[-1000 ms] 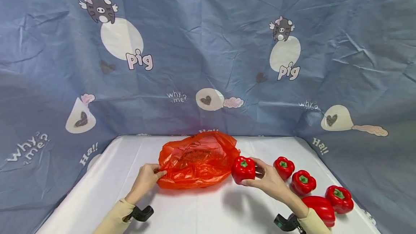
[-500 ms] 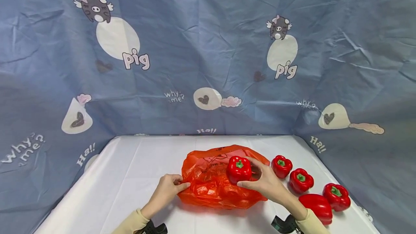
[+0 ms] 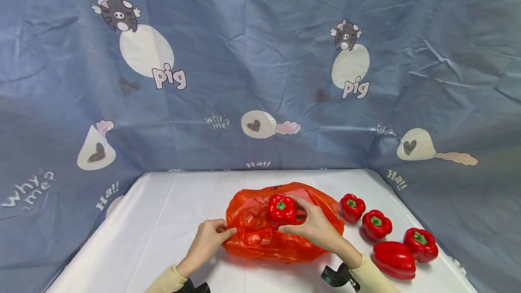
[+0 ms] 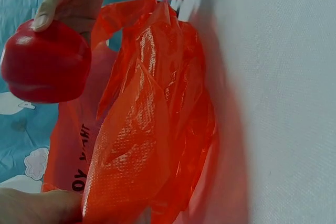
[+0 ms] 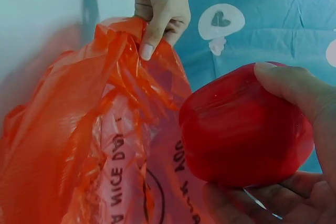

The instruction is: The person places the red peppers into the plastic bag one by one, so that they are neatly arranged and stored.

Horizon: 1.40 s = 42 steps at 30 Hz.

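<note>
My left hand (image 3: 208,240) pinches the left edge of a thin orange-red plastic bag (image 3: 260,241) with black print. In the right wrist view the bag's mouth gapes, its rim bunched where the left thumb presses. My right hand (image 3: 313,227) grips a red bell pepper (image 3: 281,210) with a green stem, thumb on one side and fingers on the other. The pepper overlaps the bag's opening in the head view. Seen from the left wrist, the same pepper (image 4: 46,62) hangs beside the bag's raised front wall (image 4: 152,119).
Several more red bell peppers lie on the right of the white table (image 3: 171,202): one upright pepper (image 3: 351,207) beside the bag, another (image 3: 376,225) nearer, and one on its side (image 3: 394,260) touching its neighbour (image 3: 421,244). A blue printed cloth (image 3: 252,58) rises behind.
The left hand has drawn the bag rightward and nearer, then stayed put. The right hand has carried the pepper leftward from the bag's right edge to over its opening.
</note>
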{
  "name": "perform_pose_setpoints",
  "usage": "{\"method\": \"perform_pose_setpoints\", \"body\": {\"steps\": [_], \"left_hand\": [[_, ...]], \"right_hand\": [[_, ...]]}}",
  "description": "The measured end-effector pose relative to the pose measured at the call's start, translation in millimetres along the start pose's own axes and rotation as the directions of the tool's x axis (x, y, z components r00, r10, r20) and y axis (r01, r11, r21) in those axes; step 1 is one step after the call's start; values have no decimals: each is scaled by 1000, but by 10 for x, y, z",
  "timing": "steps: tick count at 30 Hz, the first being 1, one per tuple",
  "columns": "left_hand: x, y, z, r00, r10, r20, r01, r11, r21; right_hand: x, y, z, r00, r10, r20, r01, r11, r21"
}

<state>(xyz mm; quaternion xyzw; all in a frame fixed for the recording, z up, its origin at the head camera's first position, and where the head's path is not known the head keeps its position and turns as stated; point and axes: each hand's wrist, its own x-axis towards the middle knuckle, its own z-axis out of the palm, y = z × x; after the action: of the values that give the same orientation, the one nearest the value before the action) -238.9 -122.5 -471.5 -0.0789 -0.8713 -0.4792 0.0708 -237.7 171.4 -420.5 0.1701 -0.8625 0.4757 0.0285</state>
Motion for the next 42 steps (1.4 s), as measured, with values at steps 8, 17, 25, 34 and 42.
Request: {"method": "perform_pose_setpoints", "body": {"steps": [8,17,25,34,42], "left_hand": [[0,5,-17,1000,-14,-20,14,1000,-4],[21,13,-20,1000,-21,-10,20,999,-26],[25,48,-30,998,-44,-36,43,999,-33],[45,-19,-42,991,-75,-107,80,996,41],[97,-100,-67,990,-66,-127,75,995,67]], "right_hand": [[192,-64,108,1000,-21,4,21,999,50],[288,-39,180,999,-38,37,36,998,58],[409,112,308,996,-63,66,58,995,78],[599,285,584,984,-70,162,64,997,39],[777,351,835,966,-78,247,77,997,15]]}}
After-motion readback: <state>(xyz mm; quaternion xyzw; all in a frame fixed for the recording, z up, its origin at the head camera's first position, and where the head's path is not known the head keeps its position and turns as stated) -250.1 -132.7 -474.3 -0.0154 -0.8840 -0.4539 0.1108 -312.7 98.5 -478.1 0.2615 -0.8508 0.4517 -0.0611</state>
